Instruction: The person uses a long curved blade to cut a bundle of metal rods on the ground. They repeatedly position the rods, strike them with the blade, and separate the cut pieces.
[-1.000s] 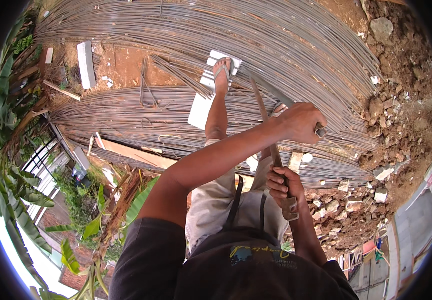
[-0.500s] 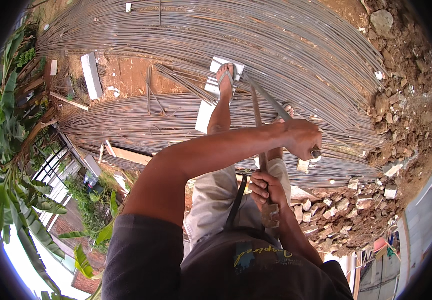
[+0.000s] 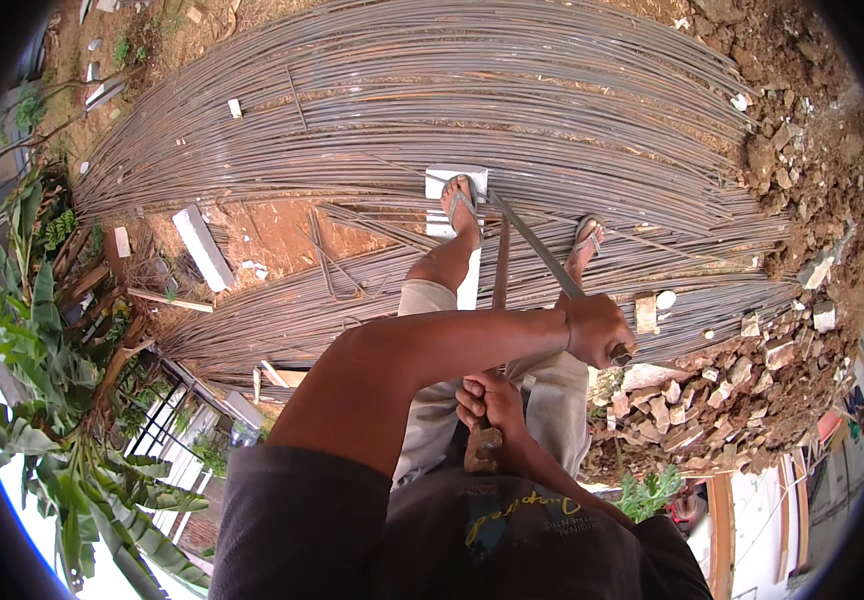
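Both my hands grip a long tool with two handles that converge near my sandalled foot (image 3: 460,200); its working end is too small to make out. My left arm crosses in front, and my left hand (image 3: 600,330) is closed round the grey metal handle (image 3: 537,245), near its end. Lower and nearer my body, my right hand (image 3: 492,400) is wrapped round the rusty brown handle (image 3: 502,265), whose blunt end shows below the fist. That foot rests on a white block (image 3: 440,185); my other foot (image 3: 588,235) stands on the steel rods.
Long rusty steel rods (image 3: 352,130) cover the ground in a wide layer. Broken bricks and rubble (image 3: 682,410) are heaped at the right. A white slab (image 3: 202,248) lies on bare soil at left, near banana plants (image 3: 42,400).
The two handles stand somewhat wider apart, with the brown one swung left. My view has shifted, so the scene sits lower in the picture. Both hands have kept their grip.
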The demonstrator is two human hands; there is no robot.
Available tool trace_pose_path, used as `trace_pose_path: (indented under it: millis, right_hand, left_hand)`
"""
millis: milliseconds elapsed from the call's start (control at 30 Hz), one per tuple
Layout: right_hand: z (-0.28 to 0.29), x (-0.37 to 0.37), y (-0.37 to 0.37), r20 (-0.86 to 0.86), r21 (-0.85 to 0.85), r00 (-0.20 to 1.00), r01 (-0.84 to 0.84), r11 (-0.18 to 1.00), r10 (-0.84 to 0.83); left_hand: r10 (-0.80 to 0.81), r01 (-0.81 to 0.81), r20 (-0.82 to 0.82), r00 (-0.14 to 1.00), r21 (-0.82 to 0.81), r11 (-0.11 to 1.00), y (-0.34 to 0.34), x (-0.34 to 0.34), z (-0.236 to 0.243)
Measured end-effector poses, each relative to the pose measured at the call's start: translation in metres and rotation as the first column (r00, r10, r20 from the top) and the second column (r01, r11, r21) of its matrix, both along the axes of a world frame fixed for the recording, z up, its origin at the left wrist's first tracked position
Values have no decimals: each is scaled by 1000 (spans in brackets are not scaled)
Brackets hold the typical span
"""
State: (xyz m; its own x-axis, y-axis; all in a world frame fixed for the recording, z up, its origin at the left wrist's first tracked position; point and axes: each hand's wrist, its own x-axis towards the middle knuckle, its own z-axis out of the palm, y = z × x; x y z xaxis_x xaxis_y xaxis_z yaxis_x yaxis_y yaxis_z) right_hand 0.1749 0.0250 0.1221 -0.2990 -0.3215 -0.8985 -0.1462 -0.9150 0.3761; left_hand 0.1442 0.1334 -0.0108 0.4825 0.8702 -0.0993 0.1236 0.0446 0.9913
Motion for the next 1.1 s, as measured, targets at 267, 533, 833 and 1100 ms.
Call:
trace_pose_path:
  millis: [267, 533, 833, 1100]
  right_hand:
    - [-8, -127, -130, 187, 155, 982, -43, 987, 13]
    - [-26, -92, -185, 181, 163, 981, -102, 981, 72]
    - [11, 116, 24, -126, -13, 991, -39, 999, 37]
    - [13, 95, -22, -207, 11, 978, -5, 1000, 7]
  left_hand:
    - [76, -86, 104, 992, 96, 992, -26, 26, -9]
    - [7, -14, 60, 998, 121, 993, -59, 57, 9]
    - [990, -959, -94, 109, -272, 80, -15, -177, 33]
    - [691, -750, 296, -659, -320, -578, -197, -126, 69]
